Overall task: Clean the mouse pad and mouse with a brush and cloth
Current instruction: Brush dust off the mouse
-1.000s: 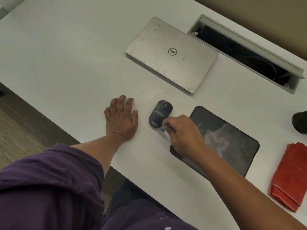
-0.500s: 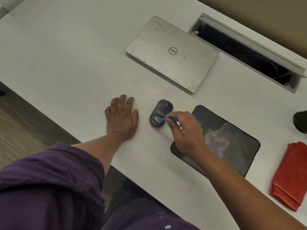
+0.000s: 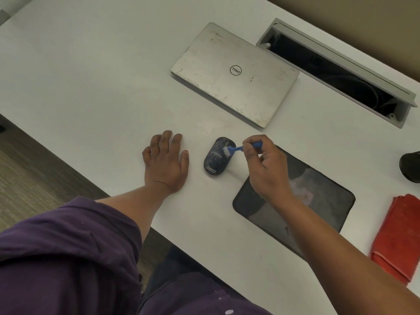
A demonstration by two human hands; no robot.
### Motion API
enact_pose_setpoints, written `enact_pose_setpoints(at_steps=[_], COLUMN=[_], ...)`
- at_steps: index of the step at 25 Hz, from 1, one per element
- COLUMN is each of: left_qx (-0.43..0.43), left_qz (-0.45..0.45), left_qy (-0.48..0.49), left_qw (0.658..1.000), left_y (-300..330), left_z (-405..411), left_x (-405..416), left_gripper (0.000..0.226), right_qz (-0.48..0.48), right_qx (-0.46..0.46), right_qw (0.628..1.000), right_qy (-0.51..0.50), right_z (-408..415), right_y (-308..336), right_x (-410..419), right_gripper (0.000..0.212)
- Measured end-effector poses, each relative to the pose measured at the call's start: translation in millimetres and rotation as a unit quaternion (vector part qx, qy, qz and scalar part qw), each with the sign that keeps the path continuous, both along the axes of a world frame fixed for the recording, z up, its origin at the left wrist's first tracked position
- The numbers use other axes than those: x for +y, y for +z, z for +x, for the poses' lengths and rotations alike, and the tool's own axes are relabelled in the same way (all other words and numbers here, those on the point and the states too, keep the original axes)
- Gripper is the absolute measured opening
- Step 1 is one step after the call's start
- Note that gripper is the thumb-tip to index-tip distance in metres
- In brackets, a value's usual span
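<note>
Two hands work over a white desk. The right hand pinches a small blue brush between thumb and curled fingers, handle pointing right, white bristles touching the upper right part of the mouse. The mouse is dark, streaked with pale marks, and lies on the desk just left of the pad, not on it. The right wrist and forearm cross over the pad's left part. The left hand lies flat on the desk left of the mouse, fingers straight and slightly spread, holding nothing and not touching the mouse.

Half a second ago the brush lay lower on the mouse, near its middle; the bristles now sit nearer its far end, and the right hand has risen and turned so more of the handle shows. The left hand, mouse and pad have kept their places.

A red cloth lies folded at the right edge, well apart from the pad. Beyond the mouse is a closed silver laptop, and behind it an open cable tray set into the desk. A dark object is cut off at the right edge. Wood-look floor shows at left.
</note>
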State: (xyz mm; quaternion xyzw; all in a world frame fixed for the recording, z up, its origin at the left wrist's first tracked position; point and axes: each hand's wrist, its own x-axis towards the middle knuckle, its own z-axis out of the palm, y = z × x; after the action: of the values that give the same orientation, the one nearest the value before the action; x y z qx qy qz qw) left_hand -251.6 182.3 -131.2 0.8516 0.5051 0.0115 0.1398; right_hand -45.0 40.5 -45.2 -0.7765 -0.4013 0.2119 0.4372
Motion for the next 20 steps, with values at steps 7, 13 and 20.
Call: enact_pose_setpoints(at_steps=[7,13,20], left_qx=[0.004,-0.001,0.004], left_qz=[-0.004,-0.002,-0.002], left_qy=[0.002,0.002,0.003], left_qw=[1.000,1.000,1.000], left_y=[-1,-1,-1], left_z=[1,0,0], left_x=[0,-1,-2], left_gripper=[0.051,0.051,0.051], right_qz=[-0.033,-0.072,-0.071], right_qx=[-0.014,0.003,-0.054], right_qw=[0.999,0.996,0.996], right_qy=[-0.026,-0.046,-0.011], right_z=[8,17,27], right_y=[-4,-7,-10], right_x=[6,14,24], right_gripper=[0.010,0.015,0.011])
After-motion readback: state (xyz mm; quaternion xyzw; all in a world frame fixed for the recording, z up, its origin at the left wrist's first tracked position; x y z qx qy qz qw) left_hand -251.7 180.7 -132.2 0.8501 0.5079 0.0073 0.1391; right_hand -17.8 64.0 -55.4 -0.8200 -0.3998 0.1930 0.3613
